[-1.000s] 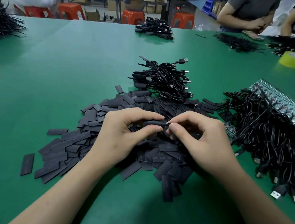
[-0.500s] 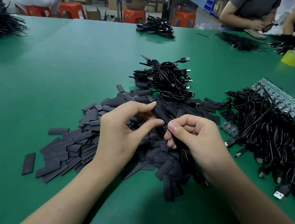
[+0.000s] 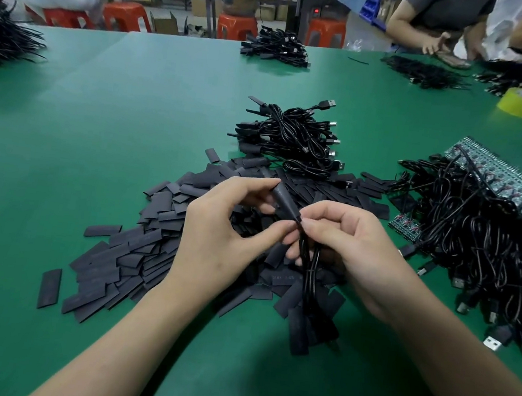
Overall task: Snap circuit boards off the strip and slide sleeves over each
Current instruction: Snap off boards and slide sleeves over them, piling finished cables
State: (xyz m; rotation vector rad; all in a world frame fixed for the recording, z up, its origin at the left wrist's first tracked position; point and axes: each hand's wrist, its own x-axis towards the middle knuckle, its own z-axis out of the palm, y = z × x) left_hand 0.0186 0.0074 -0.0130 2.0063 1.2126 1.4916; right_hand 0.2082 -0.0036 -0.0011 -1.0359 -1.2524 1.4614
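Since half a second ago, the left hand (image 3: 217, 228) has closed again. Its fingers were spread over the pile, and now finger and thumb pinch a short black rubbery sleeve (image 3: 282, 200), tilted up and to the left. The right hand (image 3: 357, 254) pinches the thin black cable (image 3: 307, 268) just below the sleeve. The rest of the cable hangs down in loops from its curled fingers. I think the little board at the cable's end is inside the sleeve, but it is hidden, so I cannot be sure.

Under both hands lies a big pile of flat black sleeves (image 3: 136, 255) on the green bench (image 3: 100, 114). Just behind it sits a heap of black cables with sleeves on (image 3: 296, 136); these look done. To the right is a bigger tangle of black cables (image 3: 491, 250), whose ends seem joined to a long strip of circuit boards (image 3: 512, 182). A small green piece of the strip (image 3: 405, 222) lies beside it. So some look finished, one is in the hands, and lots are left to snap off and cover.
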